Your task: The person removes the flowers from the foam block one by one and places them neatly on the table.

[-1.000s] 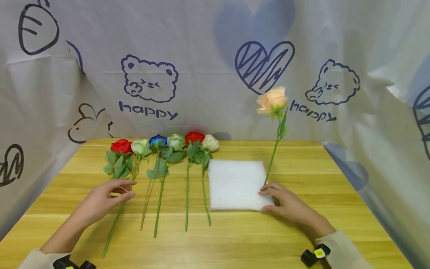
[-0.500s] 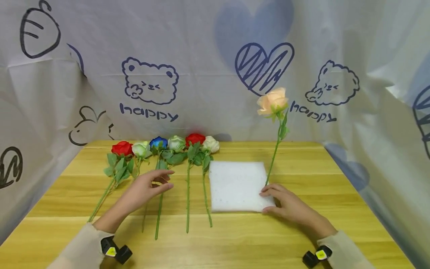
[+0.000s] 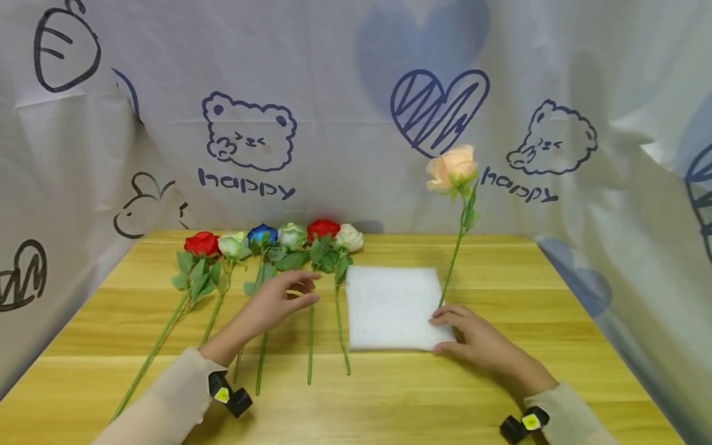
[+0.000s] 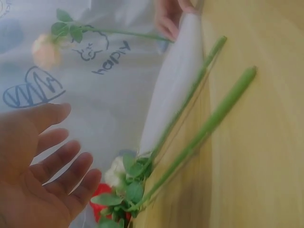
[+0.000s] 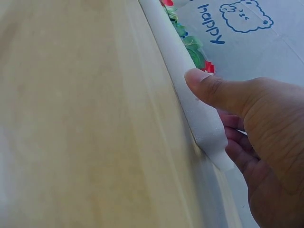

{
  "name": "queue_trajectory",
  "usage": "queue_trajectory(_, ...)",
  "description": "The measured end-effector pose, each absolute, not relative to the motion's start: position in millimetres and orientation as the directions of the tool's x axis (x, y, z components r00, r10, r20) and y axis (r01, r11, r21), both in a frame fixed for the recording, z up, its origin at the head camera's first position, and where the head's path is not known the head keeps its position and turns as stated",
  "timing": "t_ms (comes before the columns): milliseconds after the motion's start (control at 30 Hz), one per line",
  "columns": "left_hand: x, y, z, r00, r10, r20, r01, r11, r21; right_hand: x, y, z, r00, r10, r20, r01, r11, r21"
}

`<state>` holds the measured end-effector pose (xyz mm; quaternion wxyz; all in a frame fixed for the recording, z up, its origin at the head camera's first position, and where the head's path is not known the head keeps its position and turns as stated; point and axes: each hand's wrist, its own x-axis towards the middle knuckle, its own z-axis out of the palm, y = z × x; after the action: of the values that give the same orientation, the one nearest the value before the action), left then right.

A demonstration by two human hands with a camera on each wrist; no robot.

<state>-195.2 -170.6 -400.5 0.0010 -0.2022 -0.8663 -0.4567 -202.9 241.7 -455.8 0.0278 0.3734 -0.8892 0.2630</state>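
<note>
A peach rose stands upright with a slight tilt at the right side of a white foam block; its stem bottom is hidden behind my right hand. That hand grips the block's right end, the thumb on its front side and the other fingers around the far side. My left hand hangs above the stems of the flowers lying in the middle, fingers spread and relaxed, holding nothing. Closest to its fingertips are a red rose and a white rose, both lying left of the block.
Farther left on the wooden table lie another red rose, a blue rose and two pale green roses, one of them beside the red. A white cloth with drawings hangs behind the table.
My left hand has moved right, from over the leftmost red rose's stem to over the middle stems. My right hand, the foam block and the peach rose have stayed in place.
</note>
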Motion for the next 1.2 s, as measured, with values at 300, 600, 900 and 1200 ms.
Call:
queue_trajectory(300, -203.4, -149.7, -395.8, -0.913, 0.357, 0.197, 0.353, 0.452, 0.819, -204.2, 240.6, -453.7, -0.735, -0.642, 0.219, -0.656, 0.592, -0.468)
queue_trajectory(600, -213.9, -126.2, -398.2, -0.888, 0.404, 0.219, 0.385, 0.395, 0.834, -203.4, 242.0, -455.9, -0.751, -0.631, 0.193, -0.632, 0.604, -0.485)
queue_trajectory(900, -224.8, -104.1, -403.3, -0.89, 0.409, 0.203, 0.382, 0.426, 0.82, -203.6, 243.5, -456.9, -0.745, -0.637, 0.197, -0.64, 0.6, -0.479)
queue_trajectory(1200, -232.6, -82.9, -404.1, -0.879, 0.439, 0.186, 0.372, 0.388, 0.843, -203.0, 243.3, -454.6, -0.74, -0.64, 0.209, -0.647, 0.59, -0.483)
